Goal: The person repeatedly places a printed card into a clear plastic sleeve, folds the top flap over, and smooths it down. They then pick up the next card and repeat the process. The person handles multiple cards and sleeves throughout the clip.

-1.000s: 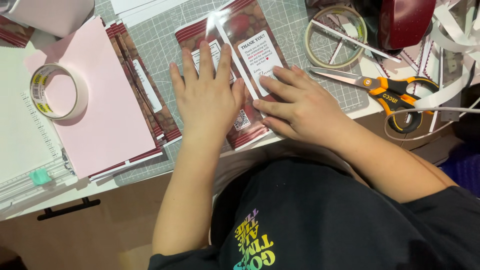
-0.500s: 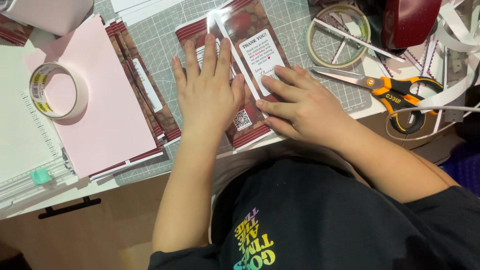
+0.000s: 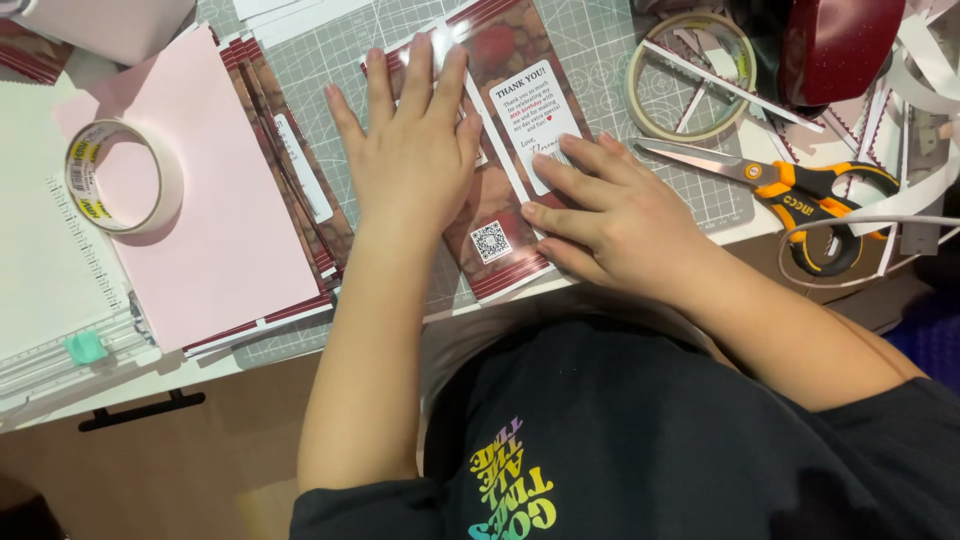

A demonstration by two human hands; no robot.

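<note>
My left hand lies flat, fingers spread, on a dark red and brown printed card that rests on a grey-green cutting mat. My right hand presses the same card's right part, fingertips on its white text panel. Both palms face down and grip nothing. A small square code patch shows on the card between my hands.
A pink sheet covers a stack of similar cards at left, with a tape roll on it. A paper trimmer sits far left. Orange-handled scissors, a clear tape ring, a dark red object and paper strips lie right.
My left hand has slid a little further up the card. The right hand stays pressed in nearly the same place.
</note>
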